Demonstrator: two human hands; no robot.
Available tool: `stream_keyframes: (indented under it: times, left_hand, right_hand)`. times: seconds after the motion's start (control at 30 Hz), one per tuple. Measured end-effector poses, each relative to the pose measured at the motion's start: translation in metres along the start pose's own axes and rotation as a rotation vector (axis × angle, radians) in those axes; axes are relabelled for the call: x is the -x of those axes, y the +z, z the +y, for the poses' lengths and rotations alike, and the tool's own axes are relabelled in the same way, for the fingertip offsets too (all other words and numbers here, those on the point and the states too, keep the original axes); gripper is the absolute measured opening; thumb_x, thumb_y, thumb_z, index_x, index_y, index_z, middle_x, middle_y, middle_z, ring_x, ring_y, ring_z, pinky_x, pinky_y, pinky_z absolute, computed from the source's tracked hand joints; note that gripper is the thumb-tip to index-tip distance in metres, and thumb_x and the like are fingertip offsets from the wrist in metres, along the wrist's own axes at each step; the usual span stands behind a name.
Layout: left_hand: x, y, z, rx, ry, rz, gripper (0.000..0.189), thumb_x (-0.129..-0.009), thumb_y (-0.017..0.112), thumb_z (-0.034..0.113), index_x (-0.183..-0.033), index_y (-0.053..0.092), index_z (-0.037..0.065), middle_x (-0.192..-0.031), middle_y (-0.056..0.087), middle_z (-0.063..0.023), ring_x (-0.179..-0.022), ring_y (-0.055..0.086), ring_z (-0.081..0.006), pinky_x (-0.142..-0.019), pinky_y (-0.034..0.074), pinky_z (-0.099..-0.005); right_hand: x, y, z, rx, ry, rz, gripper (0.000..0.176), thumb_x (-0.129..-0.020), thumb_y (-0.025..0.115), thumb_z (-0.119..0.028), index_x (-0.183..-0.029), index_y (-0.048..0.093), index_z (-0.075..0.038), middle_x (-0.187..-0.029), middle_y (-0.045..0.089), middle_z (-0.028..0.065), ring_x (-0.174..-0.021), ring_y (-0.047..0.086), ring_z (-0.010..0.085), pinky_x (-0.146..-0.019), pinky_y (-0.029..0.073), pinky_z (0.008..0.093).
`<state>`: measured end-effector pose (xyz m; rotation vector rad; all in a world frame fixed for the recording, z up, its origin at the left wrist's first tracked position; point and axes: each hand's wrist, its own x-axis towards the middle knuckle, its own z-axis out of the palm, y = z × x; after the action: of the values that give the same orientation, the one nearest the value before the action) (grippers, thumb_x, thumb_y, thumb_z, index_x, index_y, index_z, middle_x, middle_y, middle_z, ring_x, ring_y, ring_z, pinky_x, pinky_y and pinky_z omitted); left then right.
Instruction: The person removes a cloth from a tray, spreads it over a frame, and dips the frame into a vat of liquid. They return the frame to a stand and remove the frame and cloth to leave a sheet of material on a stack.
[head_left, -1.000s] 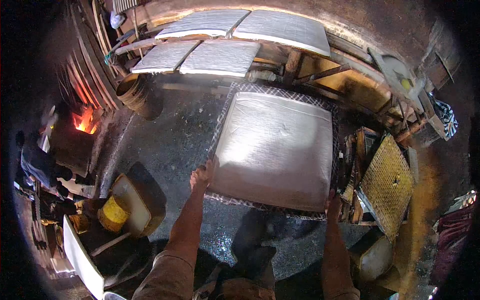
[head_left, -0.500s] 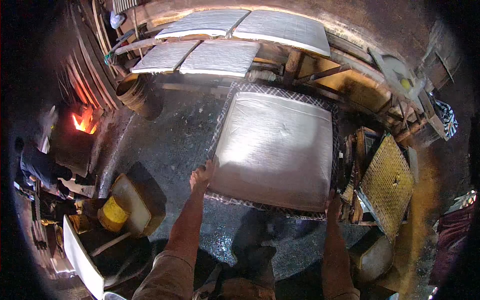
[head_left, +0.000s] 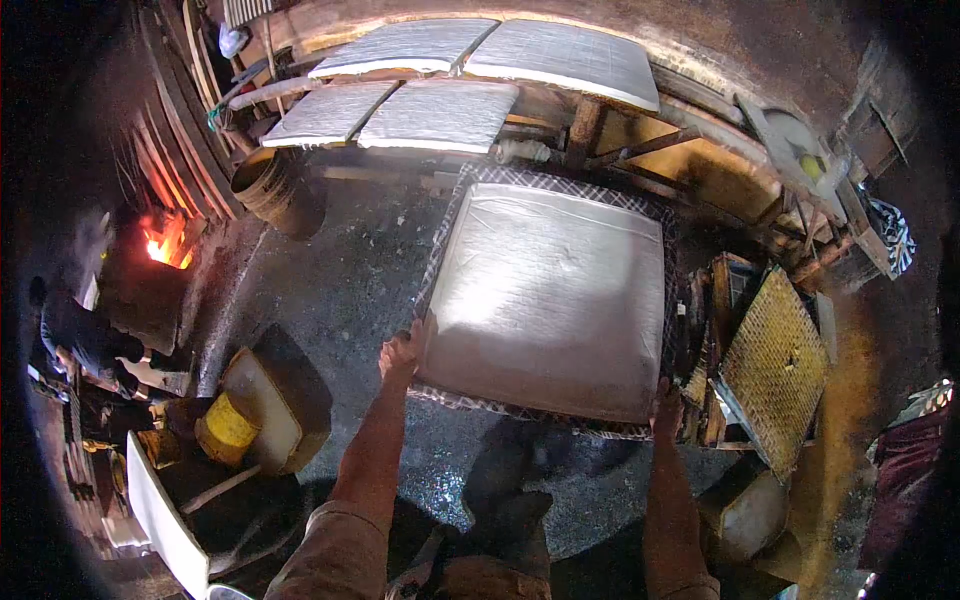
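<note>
A broad, glossy white square slab (head_left: 545, 300) lies flat on a dark plaid cloth (head_left: 570, 185), whose edges show all around it. My left hand (head_left: 400, 352) is closed at the cloth's lower left edge. At the lower right corner, my right hand (head_left: 667, 408) grips the same edge, its fingers partly in shadow. Whether a board or frame lies under the cloth is hidden.
Four white-topped panels (head_left: 560, 60) rest on the rack at the back. A wooden bucket (head_left: 270, 190) stands near a fire (head_left: 168, 242). A yellow woven panel (head_left: 775, 370) leans at right. A person (head_left: 85, 335) is at far left, beyond a yellow bucket (head_left: 228, 428).
Both hands and the white slab stay almost exactly in place. The flames at left have changed shape slightly.
</note>
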<state>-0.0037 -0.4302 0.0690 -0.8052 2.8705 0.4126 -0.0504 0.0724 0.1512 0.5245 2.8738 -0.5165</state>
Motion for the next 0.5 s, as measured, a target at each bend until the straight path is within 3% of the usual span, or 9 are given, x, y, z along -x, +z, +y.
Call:
stream_keyframes:
  times: [0.03,0.13,0.17,0.23,0.3,0.37,0.43,0.47,0.5]
  left_hand:
    - [-0.009,0.020,-0.013,-0.101,0.090,0.064,0.042,-0.081,0.044,0.030,-0.119,0.039,0.014,-0.085,0.059,-0.0162,-0.073,0.059,-0.0358,-0.061,0.049,-0.0425]
    - [0.011,-0.010,0.007,-0.194,0.188,0.174,0.036,-0.083,0.042,0.028,-0.115,0.042,0.013,-0.080,0.059,-0.0145,-0.067,0.060,-0.0347,-0.058,0.049,-0.0415]
    - [0.014,-0.019,0.015,-0.194,0.188,0.174,0.036,-0.083,0.042,0.028,-0.115,0.042,0.013,-0.080,0.059,-0.0145,-0.067,0.060,-0.0347,-0.058,0.049,-0.0415]
    - [0.013,-0.030,0.025,-0.084,0.021,0.030,0.044,-0.085,0.027,0.046,-0.103,0.049,0.013,-0.090,0.058,-0.0178,-0.083,0.056,-0.0364,-0.072,0.046,-0.0427]
    - [0.000,-0.002,0.007,-0.048,0.031,0.086,0.040,-0.084,0.034,0.042,-0.108,0.049,0.013,-0.083,0.058,-0.0173,-0.074,0.057,-0.0362,-0.065,0.047,-0.0437]
    - [-0.005,0.006,0.002,-0.011,0.040,0.141,0.040,-0.083,0.041,0.038,-0.113,0.048,0.012,-0.076,0.059,-0.0167,-0.064,0.059,-0.0360,-0.057,0.049,-0.0448]
    - [-0.002,-0.011,0.013,0.069,-0.129,0.057,0.045,-0.082,0.039,0.044,-0.108,0.051,0.010,-0.082,0.059,-0.0192,-0.074,0.058,-0.0379,-0.066,0.047,-0.0458]
    - [0.005,-0.023,0.021,0.069,-0.129,0.057,0.045,-0.082,0.039,0.044,-0.108,0.051,0.010,-0.082,0.059,-0.0192,-0.074,0.058,-0.0379,-0.066,0.047,-0.0458]
    - [0.024,-0.056,0.042,0.132,-0.151,0.021,0.055,-0.080,0.033,0.052,-0.102,0.055,0.007,-0.089,0.057,-0.0212,-0.084,0.055,-0.0379,-0.075,0.044,-0.0441]
  right_hand:
    - [-0.002,0.003,0.004,0.000,0.000,0.000,0.066,-0.082,0.028,-0.055,-0.105,0.046,0.004,-0.099,0.051,0.0282,-0.096,0.047,0.0422,-0.081,0.036,0.0478]
    - [-0.019,0.031,0.035,-0.027,-0.042,0.047,0.065,-0.082,0.028,-0.054,-0.108,0.046,0.002,-0.100,0.051,0.0278,-0.097,0.047,0.0420,-0.081,0.036,0.0484]
    - [-0.025,0.045,0.053,0.080,-0.192,0.096,0.065,-0.082,0.028,-0.055,-0.108,0.047,0.001,-0.101,0.051,0.0281,-0.098,0.046,0.0420,-0.081,0.036,0.0486]
    - [-0.025,0.043,0.050,0.188,-0.343,0.145,0.066,-0.081,0.028,-0.056,-0.108,0.048,0.001,-0.101,0.050,0.0284,-0.099,0.046,0.0419,-0.082,0.037,0.0488]
    - [-0.019,0.022,0.021,-0.085,0.058,-0.003,0.065,-0.081,0.029,-0.057,-0.108,0.049,-0.002,-0.103,0.050,0.0280,-0.101,0.046,0.0405,-0.082,0.037,0.0490]
    - [-0.015,0.014,0.013,-0.050,0.096,-0.038,0.065,-0.081,0.029,-0.057,-0.108,0.049,-0.002,-0.104,0.050,0.0278,-0.101,0.046,0.0400,-0.082,0.037,0.0488]
    - [-0.011,0.007,0.002,-0.016,0.133,-0.073,0.065,-0.081,0.028,-0.057,-0.109,0.049,-0.002,-0.104,0.050,0.0276,-0.101,0.046,0.0395,-0.083,0.037,0.0486]
    - [-0.010,0.002,-0.005,-0.040,0.245,-0.072,0.065,-0.081,0.028,-0.057,-0.109,0.049,-0.002,-0.105,0.050,0.0263,-0.102,0.046,0.0391,-0.083,0.037,0.0486]
    - [-0.009,0.000,-0.009,-0.064,0.357,-0.070,0.065,-0.081,0.027,-0.058,-0.109,0.049,-0.003,-0.105,0.050,0.0250,-0.102,0.046,0.0387,-0.083,0.036,0.0486]
